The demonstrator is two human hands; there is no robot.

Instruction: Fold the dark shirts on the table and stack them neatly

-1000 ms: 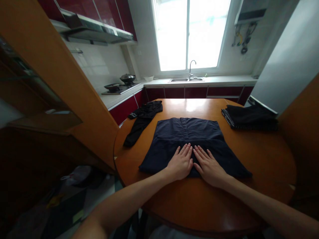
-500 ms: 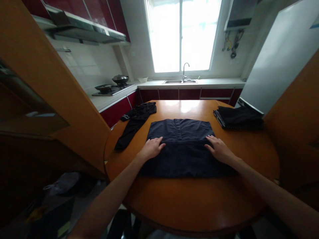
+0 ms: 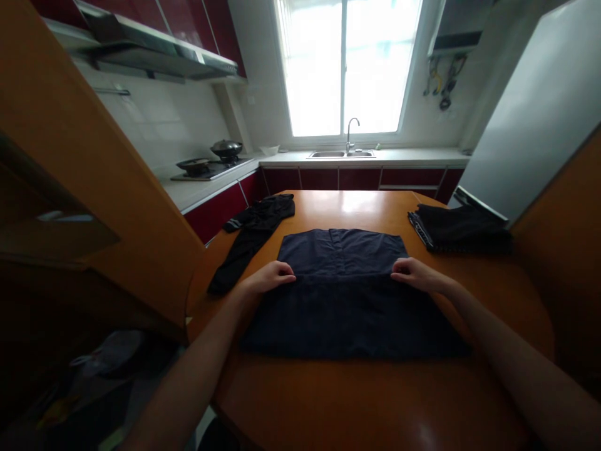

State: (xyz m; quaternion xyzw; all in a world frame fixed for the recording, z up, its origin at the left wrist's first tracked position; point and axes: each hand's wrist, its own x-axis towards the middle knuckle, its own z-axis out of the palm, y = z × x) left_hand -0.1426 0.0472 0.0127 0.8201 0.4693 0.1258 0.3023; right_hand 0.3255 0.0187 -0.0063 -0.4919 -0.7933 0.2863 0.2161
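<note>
A dark navy garment [image 3: 352,313], its exact kind unclear, lies folded in front of me. A fold edge runs across it, and its far half shows a seam down the middle. At the left end of that fold edge, my left hand [image 3: 275,276] pinches the cloth between thumb and curled fingers. My right hand [image 3: 413,274] grips the same edge at its right end in a like pinch. Both hands rest low, close to the cloth's surface.
The garment lies on a round wooden table [image 3: 366,401]. Crumpled black clothing [image 3: 256,228] sits at the back left, and a folded black stack [image 3: 462,228] at the back right. Beyond are a counter with a sink [image 3: 328,154], and a stove with pans [image 3: 226,149].
Both hands have gone from lying flat with spread fingers to pinching the fold edge at its two ends. The view has come a little nearer to the table.
</note>
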